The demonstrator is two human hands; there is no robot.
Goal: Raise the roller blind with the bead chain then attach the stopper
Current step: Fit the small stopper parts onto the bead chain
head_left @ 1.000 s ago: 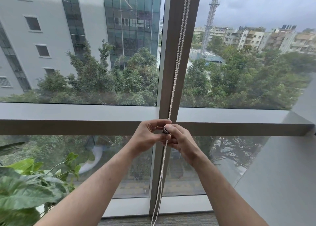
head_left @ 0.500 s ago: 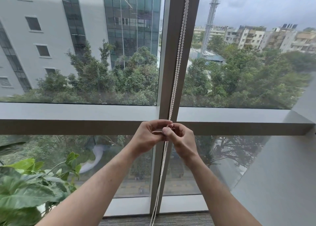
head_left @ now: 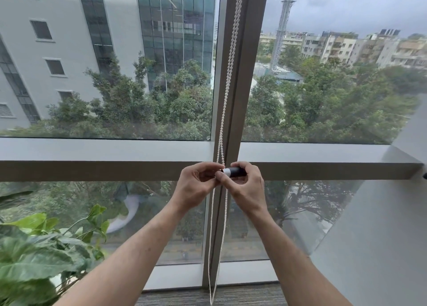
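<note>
- Nearest, at lower left, a plant (head_left: 34, 255) spreads broad green leaves; its pot is out of view, so I cannot tell what it stands in.
- Both forearms reach forward and meet in front of the mullion (head_left: 233, 120).
- Left hand (head_left: 196, 185) has its fingers curled, fingertips pinching at the chain (head_left: 227, 74) and touching the stopper's pale end.
- Right hand (head_left: 248, 186) is clamped on the stopper (head_left: 233, 172), thumb below and fingers over its top.
- That stopper is a short dark cylinder with a white band at its left end. Its long axis lies level, left to right, square across the chain's two vertical strands.
- Its white end touches the right strand; the body runs rightward into the right hand, so the right hand carries it and the left steadies the strand.
- By my judgement the blind is already raised, since none shows over the glass, and the fixing is in hand.
- Below the hands both strands hang loose to the carpet (head_left: 242, 296).
- Beyond the glass: trees, a grey building, a mast.
</note>
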